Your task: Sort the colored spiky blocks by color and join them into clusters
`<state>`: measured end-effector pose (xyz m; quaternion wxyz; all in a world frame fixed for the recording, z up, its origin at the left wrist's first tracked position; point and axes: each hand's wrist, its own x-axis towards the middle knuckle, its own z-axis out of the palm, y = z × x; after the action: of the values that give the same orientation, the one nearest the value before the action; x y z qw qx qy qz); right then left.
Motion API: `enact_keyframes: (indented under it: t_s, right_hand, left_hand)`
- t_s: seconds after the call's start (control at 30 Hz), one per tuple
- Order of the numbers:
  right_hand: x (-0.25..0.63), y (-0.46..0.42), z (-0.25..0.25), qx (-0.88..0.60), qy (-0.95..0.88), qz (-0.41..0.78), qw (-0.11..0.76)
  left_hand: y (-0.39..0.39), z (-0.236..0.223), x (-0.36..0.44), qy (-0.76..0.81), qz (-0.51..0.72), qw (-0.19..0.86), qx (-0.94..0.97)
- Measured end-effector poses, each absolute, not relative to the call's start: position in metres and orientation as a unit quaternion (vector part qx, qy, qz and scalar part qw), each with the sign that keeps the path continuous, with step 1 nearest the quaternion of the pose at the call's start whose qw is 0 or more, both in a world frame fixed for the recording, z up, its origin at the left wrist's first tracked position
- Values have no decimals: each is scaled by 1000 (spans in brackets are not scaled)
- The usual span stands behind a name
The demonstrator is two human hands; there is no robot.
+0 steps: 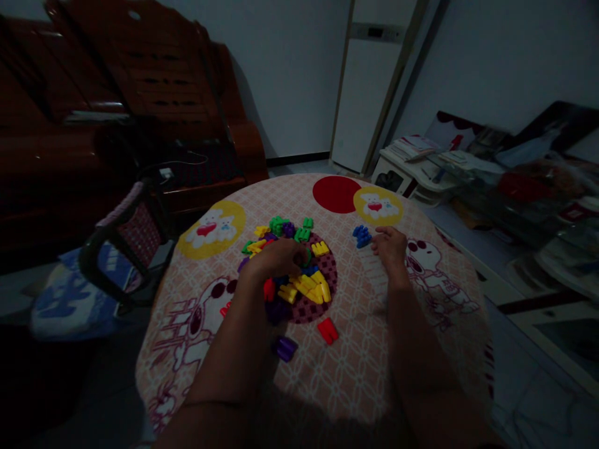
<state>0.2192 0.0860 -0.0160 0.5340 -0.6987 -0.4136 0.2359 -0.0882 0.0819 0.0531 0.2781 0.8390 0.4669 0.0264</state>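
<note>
My left hand (283, 257) reaches over a heap of plastic building blocks, its fingers bent and closed around a green building block (307, 256), partly hidden by them. Yellow blocks (311, 287) lie just below that hand, with a red block (269, 290) close to its wrist. On the right, my right hand (391, 246) rests low over the tablecloth, fingers loosely curved and apart. A cluster of blue blocks (362, 236) lies at its fingertips; whether they touch is hard to see in the dim light.
A red block (328, 330) and a purple block (284, 348) lie apart, nearer me. The round table wears a patterned cloth (346, 374). A chair (126, 237) stands left, a wooden bench (173, 81) behind, and a cluttered white cabinet (397, 163) to the right.
</note>
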Motion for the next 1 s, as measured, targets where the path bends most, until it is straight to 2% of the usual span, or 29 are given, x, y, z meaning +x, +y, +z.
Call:
enact_keyframes:
  t_s: [0.27, 0.53, 0.8, 1.0]
  right_hand:
    - [223, 89, -20, -685, -413, 224, 557]
    - [224, 93, -26, -696, -378, 229, 566]
    - [227, 97, -40, -690, -426, 221, 541]
    - [227, 98, -43, -687, -444, 224, 530]
  left_hand:
    - [84, 43, -74, 528, 74, 156, 831]
    - [88, 52, -37, 539, 229, 179, 791]
    - [130, 37, 41, 524, 185, 175, 813]
    - [144, 23, 67, 543, 172, 185, 801]
